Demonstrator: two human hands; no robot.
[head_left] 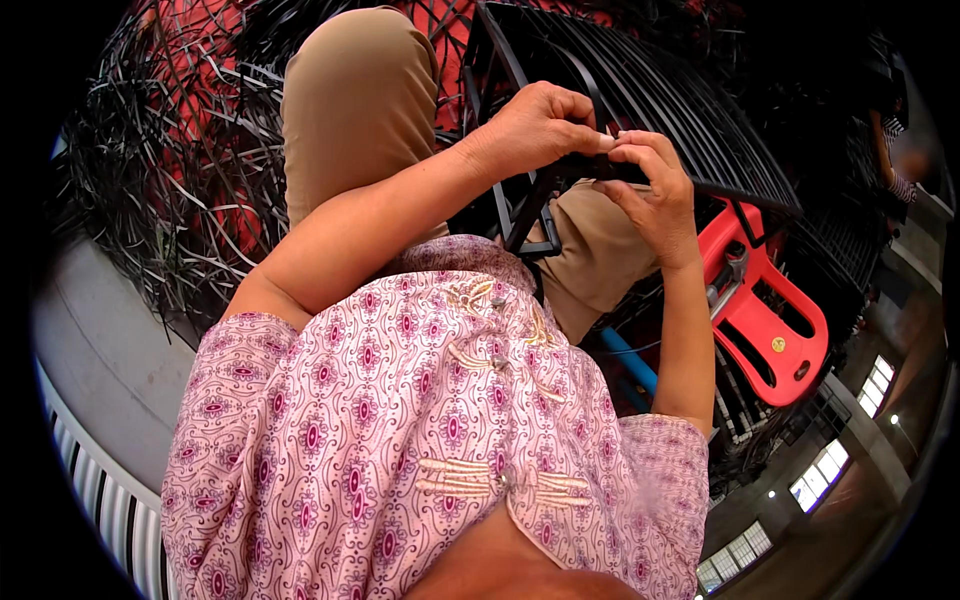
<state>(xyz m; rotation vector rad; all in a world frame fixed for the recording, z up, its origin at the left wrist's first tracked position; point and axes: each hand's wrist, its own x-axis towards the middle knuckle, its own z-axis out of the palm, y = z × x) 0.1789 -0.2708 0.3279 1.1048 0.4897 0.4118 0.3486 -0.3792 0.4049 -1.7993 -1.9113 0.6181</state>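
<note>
A black frame [640, 75] with many parallel black strips stretched across it leans over my lap. At its near edge, the fingers of my left hand [545, 125] are closed in a pinch on a narrow black strip [592, 85] that curves down from the frame. My right hand [660, 190] meets it from the other side, its fingertips bent around the same spot close to my left thumb. The strip's end is hidden between the fingers. Below the hands, a black bar with a squared end [540, 243] lies near my thigh.
Tangled loose black strips [190, 150] pile over a red surface on the left. To the right is a red plastic seat-like piece [775, 310], with a blue tube [630, 360] nearer me. White slatted railing [105, 500] stands at lower left. Another person [905, 165] is far right.
</note>
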